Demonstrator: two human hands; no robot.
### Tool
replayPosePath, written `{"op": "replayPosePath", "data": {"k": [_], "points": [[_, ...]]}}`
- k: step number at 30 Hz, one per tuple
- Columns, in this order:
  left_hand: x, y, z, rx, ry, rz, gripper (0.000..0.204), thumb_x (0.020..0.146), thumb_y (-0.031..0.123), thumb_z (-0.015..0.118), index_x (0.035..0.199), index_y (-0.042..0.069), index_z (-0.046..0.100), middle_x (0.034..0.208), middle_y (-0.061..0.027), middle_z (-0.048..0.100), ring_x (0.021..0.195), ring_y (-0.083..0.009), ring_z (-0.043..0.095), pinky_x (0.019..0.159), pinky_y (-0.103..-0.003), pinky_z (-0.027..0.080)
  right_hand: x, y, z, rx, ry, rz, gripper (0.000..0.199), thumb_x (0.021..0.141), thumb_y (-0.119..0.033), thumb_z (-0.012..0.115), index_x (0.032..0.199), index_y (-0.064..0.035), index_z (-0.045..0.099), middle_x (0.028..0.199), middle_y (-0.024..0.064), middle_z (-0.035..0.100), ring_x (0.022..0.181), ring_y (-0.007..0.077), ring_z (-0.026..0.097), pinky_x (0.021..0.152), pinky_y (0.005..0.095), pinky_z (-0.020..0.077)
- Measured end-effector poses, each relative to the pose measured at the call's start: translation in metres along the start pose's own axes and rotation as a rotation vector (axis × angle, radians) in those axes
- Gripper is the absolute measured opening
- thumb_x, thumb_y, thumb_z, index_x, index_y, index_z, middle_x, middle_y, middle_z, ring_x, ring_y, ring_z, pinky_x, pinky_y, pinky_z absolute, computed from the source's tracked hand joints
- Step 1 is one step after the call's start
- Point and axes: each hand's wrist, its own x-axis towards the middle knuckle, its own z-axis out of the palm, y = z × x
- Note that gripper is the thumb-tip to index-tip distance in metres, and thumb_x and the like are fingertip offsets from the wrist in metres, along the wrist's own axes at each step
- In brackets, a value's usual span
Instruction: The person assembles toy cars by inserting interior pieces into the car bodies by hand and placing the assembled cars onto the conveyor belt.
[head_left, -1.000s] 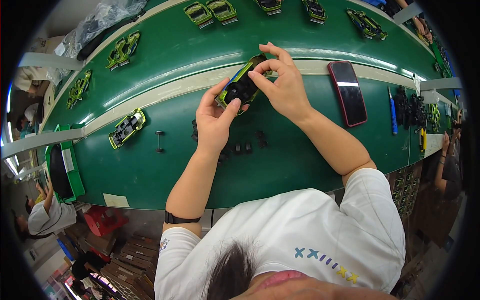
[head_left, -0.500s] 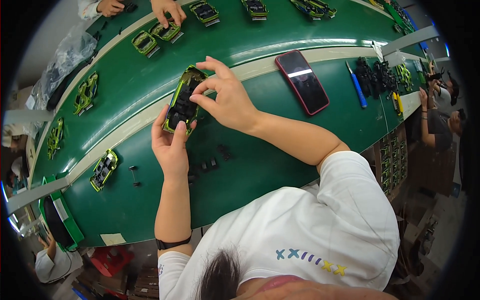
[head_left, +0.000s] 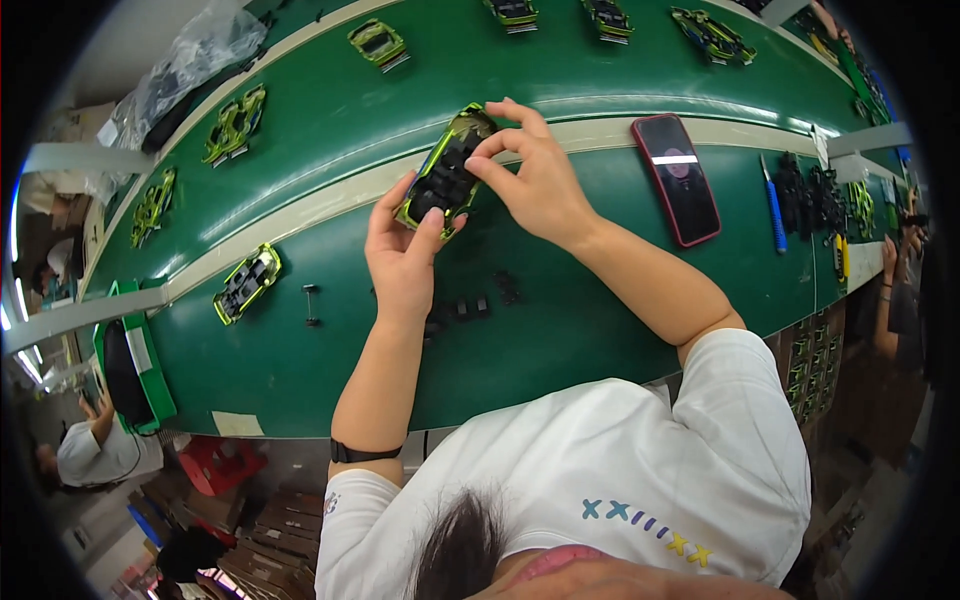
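Observation:
Above the middle of the bench I hold a green toy car body (head_left: 447, 172) with a black seat insert inside. My left hand (head_left: 402, 262) is closed around its near end, the thumb resting on the insert. My right hand (head_left: 548, 190) is closed at the far right side, thumb and forefinger pinched against the black insert and another finger on the far rim. Whether a separate small piece sits in that pinch cannot be made out. Small black parts (head_left: 471, 307) lie on the bench below my hands. To the left lie a black axle with wheels (head_left: 311, 305) and another green car body (head_left: 247, 284).
Beyond a pale divider, more green car bodies (head_left: 378, 44) stand on the green belt. At right are a red-cased phone (head_left: 677, 180), a blue-handled tool (head_left: 776, 216) and black parts (head_left: 810, 195). A green bin (head_left: 150, 372) stands at the left; another person (head_left: 105, 445) sits beyond it.
My view has shifted, so my hands, the held car and the bench things appear farther right. My grip looks much the same. The other person's hands at the top left are out of view.

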Motion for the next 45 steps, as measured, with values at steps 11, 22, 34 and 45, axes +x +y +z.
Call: {"op": "replayPosePath", "data": {"k": [11,22,34,45], "points": [[0.0,0.006,-0.003,-0.025,-0.006,-0.04,0.043,0.086,-0.004,0.055,0.126,-0.001,0.043,0.118,-0.0144,0.051,0.105,-0.0228,0.057,0.083,-0.037,0.057,0.002,-0.003,0.002,-0.004,-0.025,0.064,0.015,0.079,-0.02,0.069,0.082,-0.0059,0.065,0.131,0.0152,0.045,0.121,0.0275,0.044,0.099,0.0393,0.0339],[0.001,0.006,-0.003,-0.094,-0.026,-0.056,0.043,0.085,-0.004,0.055,0.126,0.0,0.043,0.118,-0.0144,0.051,0.105,-0.0233,0.058,0.083,-0.038,0.057,0.004,-0.004,-0.001,0.064,-0.058,0.064,0.015,0.078,-0.015,0.071,0.08,-0.0039,0.062,0.125,0.0128,0.047,0.108,0.0212,0.054,0.094,0.0332,0.0427],[-0.001,0.006,-0.001,-0.066,-0.047,-0.05,0.044,0.083,-0.007,0.055,0.125,-0.001,0.043,0.119,-0.0147,0.05,0.105,-0.024,0.057,0.083,-0.038,0.057,0.011,0.005,-0.003,0.208,-0.058,0.172,0.021,0.075,-0.01,0.074,0.087,-0.0037,0.058,0.116,0.0106,0.05,0.1,0.0155,0.054,0.086,0.0306,0.0469],[-0.002,0.004,-0.002,-0.082,-0.045,-0.063,0.043,0.084,-0.007,0.055,0.125,0.0,0.044,0.119,-0.0151,0.05,0.105,-0.0241,0.057,0.083,-0.039,0.057,0.012,0.007,-0.002,0.367,-0.127,0.325,0.047,0.074,-0.006,0.075,0.11,-0.0031,0.045,0.1,0.0073,0.056,0.088,0.0127,0.056,0.077,0.0259,0.0484]]}}
